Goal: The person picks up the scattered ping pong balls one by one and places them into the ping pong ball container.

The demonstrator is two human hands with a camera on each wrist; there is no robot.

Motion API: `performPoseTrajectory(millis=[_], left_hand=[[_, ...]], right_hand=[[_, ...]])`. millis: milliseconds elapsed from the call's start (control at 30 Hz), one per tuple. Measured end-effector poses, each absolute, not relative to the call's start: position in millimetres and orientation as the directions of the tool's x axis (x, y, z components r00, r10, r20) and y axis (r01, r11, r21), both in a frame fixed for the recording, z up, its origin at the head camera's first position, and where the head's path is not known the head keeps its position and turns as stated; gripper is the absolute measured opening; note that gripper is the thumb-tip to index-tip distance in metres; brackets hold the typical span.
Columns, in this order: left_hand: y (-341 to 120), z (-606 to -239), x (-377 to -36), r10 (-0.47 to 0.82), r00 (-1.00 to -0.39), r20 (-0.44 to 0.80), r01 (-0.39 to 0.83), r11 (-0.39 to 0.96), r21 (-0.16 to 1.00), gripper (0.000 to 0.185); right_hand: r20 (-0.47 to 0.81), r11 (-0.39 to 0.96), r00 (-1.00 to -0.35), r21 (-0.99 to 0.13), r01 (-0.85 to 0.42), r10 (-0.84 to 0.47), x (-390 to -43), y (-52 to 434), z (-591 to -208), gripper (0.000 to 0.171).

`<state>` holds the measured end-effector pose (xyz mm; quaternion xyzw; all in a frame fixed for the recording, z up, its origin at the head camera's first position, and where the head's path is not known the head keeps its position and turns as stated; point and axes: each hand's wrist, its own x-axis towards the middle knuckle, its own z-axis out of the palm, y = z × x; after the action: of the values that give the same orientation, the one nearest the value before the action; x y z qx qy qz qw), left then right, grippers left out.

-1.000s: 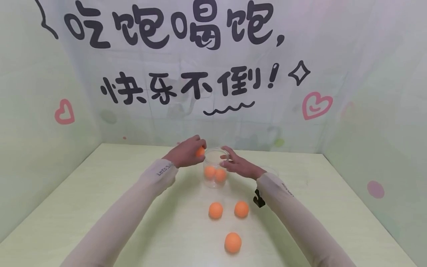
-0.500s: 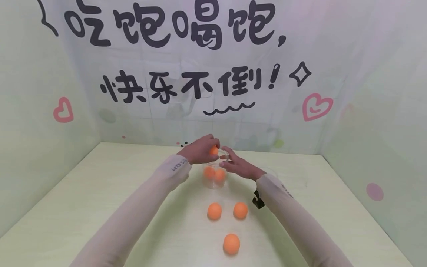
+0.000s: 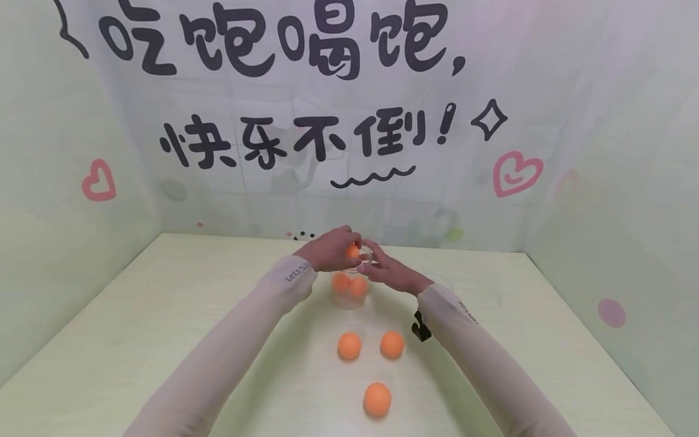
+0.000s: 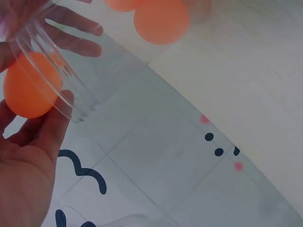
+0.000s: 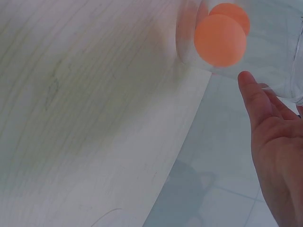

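A clear jar [image 3: 349, 301] stands upright on the table with two orange balls [image 5: 220, 41] at its bottom. My left hand [image 3: 330, 249] pinches another orange ball [image 4: 32, 85] between thumb and fingers, right at the jar's mouth. In the left wrist view the jar's rim [image 4: 87, 106] overlaps this ball. From the right side, my right hand [image 3: 394, 272] holds the jar near its rim, thumb in front and fingers behind. Part of the rim is hidden by the hands in the head view.
Three loose orange balls lie nearer on the pale table [image 3: 262, 388]: a left one [image 3: 349, 345], a right one [image 3: 392, 344] and a front one [image 3: 377, 399]. A black piece [image 3: 420, 328] shows beside the right sleeve. A printed curtain [image 3: 306, 200] rises behind the table.
My left hand has moved right with its ball, from beside the jar to over its mouth, then slightly lower. The right hand stays at the jar, and the loose balls lie as before.
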<state>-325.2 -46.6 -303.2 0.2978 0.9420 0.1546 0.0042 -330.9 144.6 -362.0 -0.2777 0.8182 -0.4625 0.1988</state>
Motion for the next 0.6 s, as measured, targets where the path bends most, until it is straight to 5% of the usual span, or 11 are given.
performPoseTrajectory(millis=[600], left_hand=[[-49.9, -303.4, -323.0, 0.591, -0.803, 0.081, 0.586, 0.755, 0.294, 0.030]], right_hand=[[-0.060, 0.419, -0.764, -0.862, -0.286, -0.643, -328.3, 144.5, -360.6, 0.080]])
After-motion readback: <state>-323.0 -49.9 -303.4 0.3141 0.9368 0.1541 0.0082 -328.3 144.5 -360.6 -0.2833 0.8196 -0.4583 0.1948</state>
